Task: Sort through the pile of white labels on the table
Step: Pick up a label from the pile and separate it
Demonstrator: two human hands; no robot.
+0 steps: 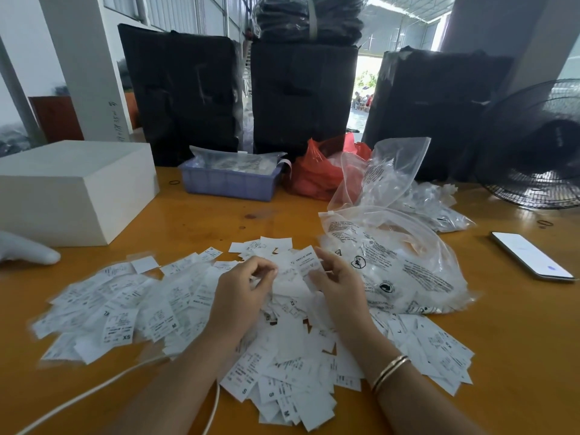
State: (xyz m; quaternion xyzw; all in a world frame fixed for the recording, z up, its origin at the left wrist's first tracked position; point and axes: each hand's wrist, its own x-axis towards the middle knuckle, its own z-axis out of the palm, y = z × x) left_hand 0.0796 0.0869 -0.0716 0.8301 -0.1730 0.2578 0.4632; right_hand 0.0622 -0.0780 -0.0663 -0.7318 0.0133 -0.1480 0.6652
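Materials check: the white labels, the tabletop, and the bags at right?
Labels: thin, matte white sheet with black print, some curling; woven or paper, can't tell. Table: looks like wood, orange-brown with a glossy finish that reflects light. Clear bags: thin, crinkled, see-through plastic film with black print.

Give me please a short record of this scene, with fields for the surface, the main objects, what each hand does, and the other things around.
surface: orange wooden table
main objects: pile of white labels, spread in front of the person
left hand: left hand above the pile, fingers curled, pinching a label
right hand: right hand holds a few labels upright; gold bangles on the wrist
left side: white box
back: blue tray, red bag, black bundles
right side: clear printed bags, phone, fan
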